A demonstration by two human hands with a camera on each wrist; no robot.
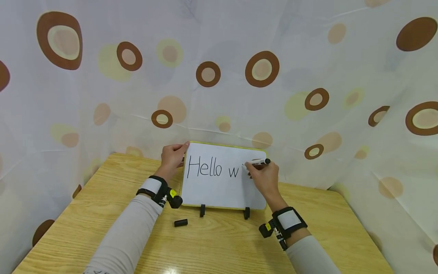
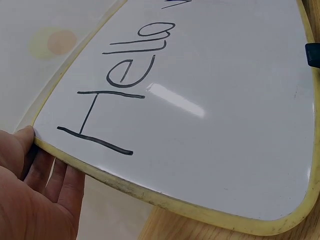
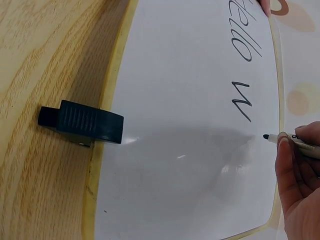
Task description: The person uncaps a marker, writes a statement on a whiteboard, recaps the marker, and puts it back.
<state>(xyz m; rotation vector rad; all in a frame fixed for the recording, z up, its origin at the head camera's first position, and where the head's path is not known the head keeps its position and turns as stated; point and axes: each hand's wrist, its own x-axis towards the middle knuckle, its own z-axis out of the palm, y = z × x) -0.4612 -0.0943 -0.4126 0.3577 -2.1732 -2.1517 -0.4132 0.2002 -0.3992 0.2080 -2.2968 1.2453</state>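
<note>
A whiteboard [image 1: 212,192] with a yellow rim leans upright on the table, with "Hello w" written on it in black. At its upper left corner my left hand [image 1: 171,158] grips the edge; in the left wrist view the thumb [image 2: 24,137] is at the corner and the other fingers go behind the board. My right hand [image 1: 267,178] pinches a white marker [image 1: 256,162] near its writing end. In the right wrist view the marker's black tip [image 3: 266,136] is close over the board, just past the letter "w" [image 3: 242,101].
Two black stand feet [image 1: 202,210] hold the board's lower edge. A black marker cap [image 1: 181,223] lies on the wooden table [image 1: 219,247] in front of the board, left of the feet. Behind stands a white curtain [image 1: 226,34] with brown and yellow rounded spots.
</note>
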